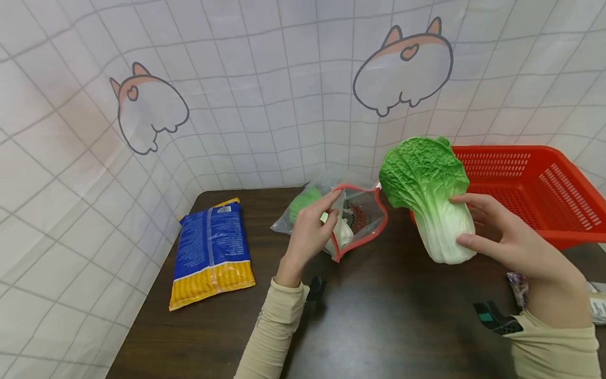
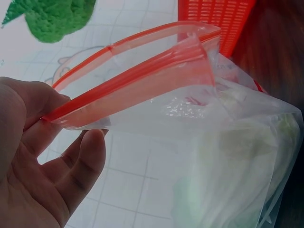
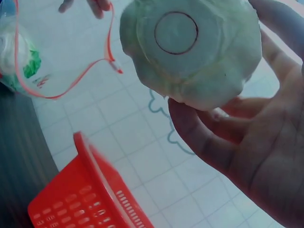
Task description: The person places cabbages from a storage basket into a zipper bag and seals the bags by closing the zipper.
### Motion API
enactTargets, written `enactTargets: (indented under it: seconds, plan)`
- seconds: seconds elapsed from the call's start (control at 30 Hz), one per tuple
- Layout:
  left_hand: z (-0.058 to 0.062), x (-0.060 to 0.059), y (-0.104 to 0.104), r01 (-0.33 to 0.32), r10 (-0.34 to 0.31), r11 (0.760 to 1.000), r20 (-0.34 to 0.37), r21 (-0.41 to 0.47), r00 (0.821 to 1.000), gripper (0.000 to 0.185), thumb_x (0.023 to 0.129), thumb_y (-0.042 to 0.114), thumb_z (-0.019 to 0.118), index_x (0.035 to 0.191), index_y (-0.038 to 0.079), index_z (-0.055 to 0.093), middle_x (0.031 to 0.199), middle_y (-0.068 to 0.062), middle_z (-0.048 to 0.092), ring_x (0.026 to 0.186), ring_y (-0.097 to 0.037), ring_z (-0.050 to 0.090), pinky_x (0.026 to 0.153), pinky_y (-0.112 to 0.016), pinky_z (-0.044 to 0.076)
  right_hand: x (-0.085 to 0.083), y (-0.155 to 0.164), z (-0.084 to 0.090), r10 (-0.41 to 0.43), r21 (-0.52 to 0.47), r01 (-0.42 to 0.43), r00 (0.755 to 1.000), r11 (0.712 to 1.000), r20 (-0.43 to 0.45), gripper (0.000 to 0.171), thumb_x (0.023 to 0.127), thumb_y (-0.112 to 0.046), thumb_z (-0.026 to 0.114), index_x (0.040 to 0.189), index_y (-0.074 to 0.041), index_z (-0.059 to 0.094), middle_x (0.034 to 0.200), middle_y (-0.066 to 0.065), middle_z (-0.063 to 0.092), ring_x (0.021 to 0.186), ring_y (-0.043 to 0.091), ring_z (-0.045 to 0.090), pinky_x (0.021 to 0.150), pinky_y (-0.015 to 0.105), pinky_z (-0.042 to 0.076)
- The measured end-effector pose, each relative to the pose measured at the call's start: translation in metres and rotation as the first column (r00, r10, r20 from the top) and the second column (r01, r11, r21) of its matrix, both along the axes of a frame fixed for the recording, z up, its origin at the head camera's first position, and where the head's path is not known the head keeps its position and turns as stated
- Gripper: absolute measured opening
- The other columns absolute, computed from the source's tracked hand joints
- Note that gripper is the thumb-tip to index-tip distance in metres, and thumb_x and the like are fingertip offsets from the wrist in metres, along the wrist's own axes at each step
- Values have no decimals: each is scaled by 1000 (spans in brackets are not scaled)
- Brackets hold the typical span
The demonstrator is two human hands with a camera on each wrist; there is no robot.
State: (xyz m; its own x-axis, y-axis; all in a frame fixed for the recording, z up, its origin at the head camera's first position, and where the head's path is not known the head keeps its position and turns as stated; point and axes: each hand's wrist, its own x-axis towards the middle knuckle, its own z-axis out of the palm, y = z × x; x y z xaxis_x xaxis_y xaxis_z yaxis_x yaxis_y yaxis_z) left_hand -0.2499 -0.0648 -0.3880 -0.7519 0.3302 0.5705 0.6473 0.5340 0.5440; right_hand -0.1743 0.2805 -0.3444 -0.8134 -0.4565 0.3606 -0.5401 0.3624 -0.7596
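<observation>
My right hand [image 1: 506,242] grips a napa cabbage [image 1: 428,197] by its white base, leaves up, above the table and in front of the red basket. In the right wrist view the cabbage's round base faces the camera. My left hand [image 1: 310,226] pinches the red rim of a clear zip bag [image 1: 364,218], whose mouth gapes toward the right. Inside the bag lies a green-and-white leafy vegetable [image 1: 303,202], seen blurred through the plastic in the left wrist view. The cabbage is just right of the bag's mouth, apart from it.
A red plastic basket [image 1: 535,195] stands at the back right. On the left lies a blue and yellow packet [image 1: 210,252]. A small purple wrapper [image 1: 518,289] and a whitish packet [image 1: 598,308] lie partly behind my right forearm. A patterned white curtain [image 1: 265,105] hangs behind the table.
</observation>
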Motion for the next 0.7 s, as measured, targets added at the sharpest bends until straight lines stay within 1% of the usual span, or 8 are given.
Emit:
enactTargets:
  seconds: [0.07, 0.17, 0.27, 0.43, 0.47, 0.53, 0.63, 0.7]
  plan:
    - [0, 1, 0, 5, -5, 1000, 4, 5, 1000, 43, 95, 2, 56, 137, 10, 59, 127, -6, 65, 62, -9, 48, 45, -21, 28, 3, 0, 1, 12, 10, -12, 1000, 1000, -4, 73, 81, 20, 63, 145, -3, 36, 127, 1, 48, 105, 8, 54, 74, 19, 52]
    - [0, 1, -1, 2, -3, 1000, 22, 16, 1000, 43, 95, 2, 56, 137, 11, 58, 121, -6, 67, 53, -8, 41, 44, -21, 27, 5, -1, 3, 46, 15, -46, 999, 999, 3, 73, 81, 19, 63, 145, -4, 36, 125, 2, 48, 103, 9, 53, 73, 20, 52]
    - [0, 1, -2, -3, 2, 1000, 36, 18, 999, 43, 96, 5, 57, 138, 12, 58, 106, -6, 70, 45, -8, 31, 43, -21, 27, 5, -1, 4, 85, 6, -85, 996, 996, 13, 72, 82, 20, 62, 145, -3, 35, 125, 3, 48, 105, 11, 52, 74, 21, 52]
    - [2, 0, -3, -8, 7, 1000, 40, 17, 999, 42, 96, 6, 58, 138, 12, 58, 88, -3, 66, 44, -8, 30, 43, -21, 27, 2, -6, 4, 167, -48, -165, 986, 985, 25, 71, 82, 21, 61, 144, -1, 35, 129, 7, 46, 109, 12, 51, 76, 22, 52]
    - [2, 0, -3, -9, 8, 1000, 39, 17, 999, 42, 96, 6, 58, 138, 12, 58, 87, -3, 66, 45, -8, 31, 43, -21, 27, 1, -7, 3, 188, -60, -186, 982, 981, 24, 71, 82, 22, 60, 144, 0, 34, 129, 8, 47, 109, 13, 51, 76, 22, 52]
    - [2, 0, -3, -5, 5, 1000, 38, 20, 999, 42, 96, 5, 56, 138, 11, 57, 95, -6, 69, 48, -10, 37, 43, -21, 28, -1, -10, 0, 213, -78, -210, 977, 975, 33, 70, 82, 22, 60, 143, 1, 35, 128, 8, 47, 109, 13, 52, 77, 22, 52]
    - [2, 1, -3, 2, -3, 1000, 38, 28, 999, 43, 96, 4, 55, 139, 10, 57, 110, -9, 70, 59, -12, 50, 43, -21, 28, -3, -14, -3, 236, -81, -231, 970, 970, 63, 68, 83, 22, 60, 143, 1, 35, 127, 7, 49, 107, 15, 54, 77, 25, 52]
    - [1, 1, -3, 6, -7, 1000, 37, 29, 999, 43, 96, 3, 54, 139, 10, 57, 120, -9, 68, 70, -13, 58, 43, -21, 27, -3, -17, -5, 237, -76, -231, 967, 970, 90, 67, 84, 20, 60, 143, -1, 35, 126, 6, 49, 105, 16, 55, 77, 27, 53]
